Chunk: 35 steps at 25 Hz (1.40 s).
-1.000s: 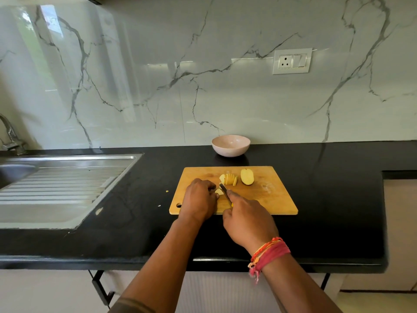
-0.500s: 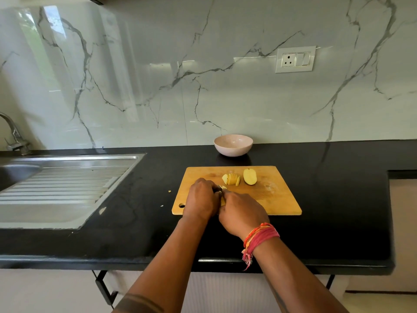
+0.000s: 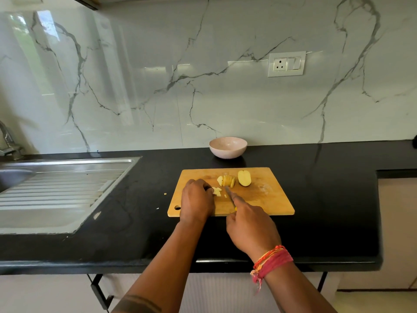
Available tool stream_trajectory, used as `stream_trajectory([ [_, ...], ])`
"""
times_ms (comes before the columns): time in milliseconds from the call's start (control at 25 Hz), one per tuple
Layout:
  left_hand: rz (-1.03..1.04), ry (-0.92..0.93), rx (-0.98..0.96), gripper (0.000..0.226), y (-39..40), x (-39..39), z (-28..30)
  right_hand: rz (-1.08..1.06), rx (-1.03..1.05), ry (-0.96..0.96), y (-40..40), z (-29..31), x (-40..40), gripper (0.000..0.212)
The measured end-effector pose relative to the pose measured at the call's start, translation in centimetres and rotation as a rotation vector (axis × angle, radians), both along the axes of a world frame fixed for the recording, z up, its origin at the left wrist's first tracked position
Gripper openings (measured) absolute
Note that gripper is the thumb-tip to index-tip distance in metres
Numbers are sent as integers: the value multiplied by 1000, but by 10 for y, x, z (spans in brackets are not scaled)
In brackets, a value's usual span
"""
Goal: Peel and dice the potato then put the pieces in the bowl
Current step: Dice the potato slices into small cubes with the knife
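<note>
Nearest the tabletop's (image 3: 316,199) front edge, two hands work over the near half of one wooden cutting board (image 3: 270,199), whose front edge lies back from that tabletop edge with bare black surface between. The right hand (image 3: 251,227) has its grip curled round a knife (image 3: 229,194), the forefinger laid along the blade, the tip pointing toward the back wall. The left hand (image 3: 196,199) sits knuckles-up near the board's front-left corner, fingers curled down onto small potato pieces (image 3: 216,190); how firmly it holds them I cannot tell.

Half a second ago the hands were pressed together; now the right one has drawn back toward the front edge, and the blade and the pieces show between them.

Further back on the board lie one fanned stack of potato slices (image 3: 226,180) and, just right of it, one potato half (image 3: 244,178). The board's right half is open. Beyond its far edge stands one pale bowl (image 3: 228,147), near the tabletop's back edge. One steel sink (image 3: 67,188) fills the left end.
</note>
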State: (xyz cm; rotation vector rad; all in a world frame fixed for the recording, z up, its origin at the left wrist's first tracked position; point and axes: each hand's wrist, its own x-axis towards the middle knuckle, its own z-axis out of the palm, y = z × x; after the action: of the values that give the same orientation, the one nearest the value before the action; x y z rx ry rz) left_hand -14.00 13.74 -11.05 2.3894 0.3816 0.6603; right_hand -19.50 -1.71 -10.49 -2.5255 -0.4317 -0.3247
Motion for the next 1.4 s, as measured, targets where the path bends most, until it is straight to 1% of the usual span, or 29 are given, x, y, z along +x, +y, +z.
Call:
stream_trajectory([
  [120, -22, -58, -162, 14, 5, -7, 2, -61, -38, 73, 13, 0, 5, 60],
  [240, 10, -86, -378, 19, 13, -11, 5, -66, -66, 120, 36, 5, 9, 60],
  [400, 15, -128, -632, 23, 24, -13, 6, -22, -30, 126, 75, 8, 15, 48],
  [480, 7, -147, -672, 23, 26, -14, 7, 5, -16, 127, 86, 6, 17, 44],
  [600, 12, -145, -698, 24, 27, -13, 6, -4, 5, 102, 77, 6, 18, 54],
  [680, 13, -137, -633, 23, 24, -10, 7, -15, 5, 69, 60, 9, 21, 63],
  [760, -12, -130, -445, 22, 17, -7, 10, -30, 22, 59, 43, 13, 27, 61],
  [920, -144, -81, -47, 28, -1, 10, 20, -85, 80, 68, 21, 18, 44, 53],
  [1040, -161, 71, 250, 34, -8, 32, 24, -112, 70, 62, 14, 16, 55, 53],
  [1120, -174, 236, 371, 44, -9, 42, 27, -106, 90, 72, 10, 13, 58, 53],
  [1200, -206, 350, 413, 48, -11, 49, 28, -105, 115, 80, 7, 10, 60, 51],
  [1240, -207, 360, 408, 47, -12, 51, 26, -106, 123, 82, 7, 10, 62, 51],
  [1320, -185, 318, 357, 43, -11, 56, 22, -112, 106, 94, 7, 9, 63, 52],
  [1400, -192, 262, 267, 41, -9, 58, 18, -114, 94, 104, 8, 9, 64, 52],
])
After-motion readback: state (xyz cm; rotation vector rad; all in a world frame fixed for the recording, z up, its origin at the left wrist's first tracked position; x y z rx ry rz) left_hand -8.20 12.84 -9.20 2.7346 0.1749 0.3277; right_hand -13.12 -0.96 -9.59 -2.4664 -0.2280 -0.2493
